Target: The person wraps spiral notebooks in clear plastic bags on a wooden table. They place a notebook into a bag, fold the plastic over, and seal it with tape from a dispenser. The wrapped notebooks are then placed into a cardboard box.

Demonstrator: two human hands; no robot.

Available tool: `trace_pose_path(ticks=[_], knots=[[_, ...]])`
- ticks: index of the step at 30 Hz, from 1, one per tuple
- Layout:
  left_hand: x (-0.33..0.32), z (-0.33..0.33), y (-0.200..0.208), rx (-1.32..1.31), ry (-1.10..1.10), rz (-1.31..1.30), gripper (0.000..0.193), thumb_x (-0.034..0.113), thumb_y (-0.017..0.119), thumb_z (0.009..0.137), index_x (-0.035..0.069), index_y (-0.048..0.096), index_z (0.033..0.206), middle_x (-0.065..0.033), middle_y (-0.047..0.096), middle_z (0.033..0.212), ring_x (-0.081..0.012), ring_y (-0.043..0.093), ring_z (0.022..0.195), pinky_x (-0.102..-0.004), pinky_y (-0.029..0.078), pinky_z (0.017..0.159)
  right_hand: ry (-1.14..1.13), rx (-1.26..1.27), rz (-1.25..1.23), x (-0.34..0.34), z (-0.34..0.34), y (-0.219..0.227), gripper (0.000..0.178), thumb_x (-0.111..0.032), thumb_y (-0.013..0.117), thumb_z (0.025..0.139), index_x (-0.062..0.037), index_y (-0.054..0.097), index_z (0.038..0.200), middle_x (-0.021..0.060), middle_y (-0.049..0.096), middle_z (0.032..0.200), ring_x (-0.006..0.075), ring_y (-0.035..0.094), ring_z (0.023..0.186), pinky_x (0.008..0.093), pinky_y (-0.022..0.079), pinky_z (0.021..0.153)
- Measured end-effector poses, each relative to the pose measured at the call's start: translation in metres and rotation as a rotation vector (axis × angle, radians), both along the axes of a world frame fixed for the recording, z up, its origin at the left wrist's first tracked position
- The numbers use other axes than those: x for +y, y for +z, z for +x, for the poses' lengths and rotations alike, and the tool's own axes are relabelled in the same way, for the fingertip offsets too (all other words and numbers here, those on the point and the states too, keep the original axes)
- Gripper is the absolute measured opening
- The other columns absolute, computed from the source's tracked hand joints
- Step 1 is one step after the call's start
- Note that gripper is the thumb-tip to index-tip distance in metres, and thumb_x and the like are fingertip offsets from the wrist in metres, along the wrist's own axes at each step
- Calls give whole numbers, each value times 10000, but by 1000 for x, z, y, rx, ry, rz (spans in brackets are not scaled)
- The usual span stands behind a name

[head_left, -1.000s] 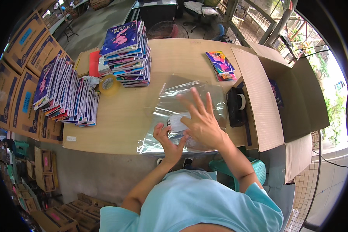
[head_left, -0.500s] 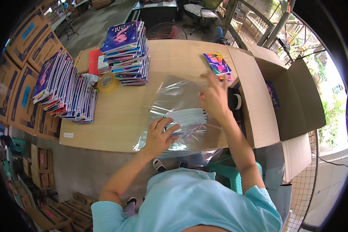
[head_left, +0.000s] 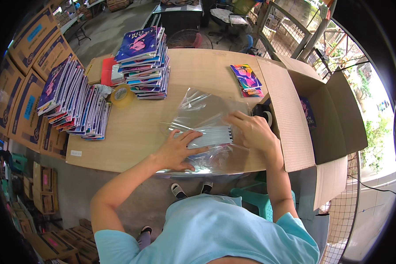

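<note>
A spiral-bound notebook (head_left: 213, 137) lies under clear plastic film (head_left: 202, 103) near the table's front edge, its black coil to the right. Spread fingers of my left hand (head_left: 179, 150) rest flat on the film over the notebook's left part. Just right of the coil, my right hand (head_left: 255, 131) is bent over the film's right side. Its fingertips are smeared by motion, so whether they pinch the film cannot be made out. Beyond that hand lie small colourful booklets (head_left: 246, 78).
Two notebook stacks, one upright (head_left: 147, 66) and one leaning (head_left: 77, 103), stand at the left. Beside them sits a tape roll (head_left: 122, 95). An open carton (head_left: 290, 119) borders the table's right side, with a black tape dispenser (head_left: 263, 112) against it. Closed cartons (head_left: 28, 105) rise at far left.
My right hand has come down and nearer from beside the booklets to the film right of the notebook. My left hand has flattened over the notebook, its fingers spread wider.
</note>
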State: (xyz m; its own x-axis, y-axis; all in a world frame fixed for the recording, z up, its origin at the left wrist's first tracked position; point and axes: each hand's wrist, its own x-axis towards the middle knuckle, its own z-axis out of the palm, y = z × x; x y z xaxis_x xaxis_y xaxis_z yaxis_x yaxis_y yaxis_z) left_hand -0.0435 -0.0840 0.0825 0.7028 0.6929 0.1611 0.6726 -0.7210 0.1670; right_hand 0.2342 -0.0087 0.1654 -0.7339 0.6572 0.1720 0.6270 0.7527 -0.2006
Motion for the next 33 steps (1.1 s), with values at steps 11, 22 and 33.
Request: trace_pose_path(ticks=[11, 22, 33], knots=[[-5, 10, -10, 146, 25, 27, 878, 455, 818, 641, 483, 399, 1413, -144, 328, 1484, -320, 281, 1398, -646, 267, 1050, 74, 121, 117, -5, -1, -11, 254, -13, 657, 674, -104, 709, 905, 59, 694, 940, 286, 667, 782, 384, 536, 665], [27, -21, 1, 78, -134, -142, 995, 598, 771, 635, 334, 329, 1486, -32, 276, 1568, -247, 320, 1418, -641, 201, 1089, 232, 166, -216, 42, -5, -22, 277, -24, 650, 703, -73, 691, 973, 70, 672, 881, 336, 638, 819, 404, 515, 717], [34, -13, -6, 31, -116, -137, 947, 582, 759, 651, 345, 354, 1474, -42, 292, 1554, -241, 313, 1412, -565, 260, 1082, 314, 135, -269, 55, -10, -7, 297, -86, 712, 724, -116, 693, 1019, 71, 654, 993, 307, 639, 894, 422, 510, 741]])
